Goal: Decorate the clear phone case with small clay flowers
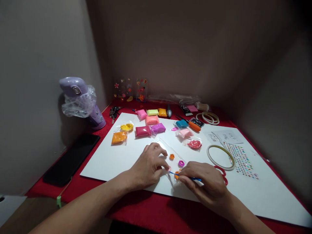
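My right hand (207,182) is closed round a thin blue modelling tool (197,179), its tip pointing left. That tip meets a small pale pink clay piece (169,169), which the fingertips of my left hand (152,164) grip from the other side. The left fingers are curled, and the thumb is mostly hidden. Just beyond lie an orange clay flower (172,156) and a magenta clay flower (181,163) on a clear plastic sheet (162,141). Another orange clay piece (176,175) shows partly behind the tool.
Several clay packets, such as a crimson one (143,131), lie across the white board (102,162). To the right are a hoop (221,157), red-handled scissors (224,175) and gem stickers (243,161). A black phone (73,159) and purple bottle (96,117) stand left.
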`<state>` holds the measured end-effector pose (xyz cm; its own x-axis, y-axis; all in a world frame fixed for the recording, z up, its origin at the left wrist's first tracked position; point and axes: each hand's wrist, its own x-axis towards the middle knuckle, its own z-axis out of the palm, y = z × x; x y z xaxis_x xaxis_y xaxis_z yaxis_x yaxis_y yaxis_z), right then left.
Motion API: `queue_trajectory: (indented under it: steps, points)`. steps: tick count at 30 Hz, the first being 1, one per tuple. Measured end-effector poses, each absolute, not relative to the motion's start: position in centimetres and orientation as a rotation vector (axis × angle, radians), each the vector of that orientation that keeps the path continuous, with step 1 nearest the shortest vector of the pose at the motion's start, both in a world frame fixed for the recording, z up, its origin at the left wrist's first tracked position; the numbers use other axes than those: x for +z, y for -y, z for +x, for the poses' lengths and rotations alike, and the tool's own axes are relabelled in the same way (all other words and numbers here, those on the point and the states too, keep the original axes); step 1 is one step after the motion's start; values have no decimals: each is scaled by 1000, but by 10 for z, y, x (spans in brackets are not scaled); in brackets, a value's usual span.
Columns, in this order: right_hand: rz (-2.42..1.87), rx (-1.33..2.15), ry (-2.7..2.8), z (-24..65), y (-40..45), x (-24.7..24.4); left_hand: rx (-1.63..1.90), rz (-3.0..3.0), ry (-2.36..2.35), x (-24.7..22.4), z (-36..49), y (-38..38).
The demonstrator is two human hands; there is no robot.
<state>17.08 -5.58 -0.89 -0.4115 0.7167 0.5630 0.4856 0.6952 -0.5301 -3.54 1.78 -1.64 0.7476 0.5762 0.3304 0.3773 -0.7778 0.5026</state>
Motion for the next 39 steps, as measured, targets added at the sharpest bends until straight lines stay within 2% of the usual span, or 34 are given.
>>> queue_trajectory:
  steps: [39]
  points:
    - [-913, 434, 2065, 173, 55, -9, 682, 2539, -730, -19, -36, -18]
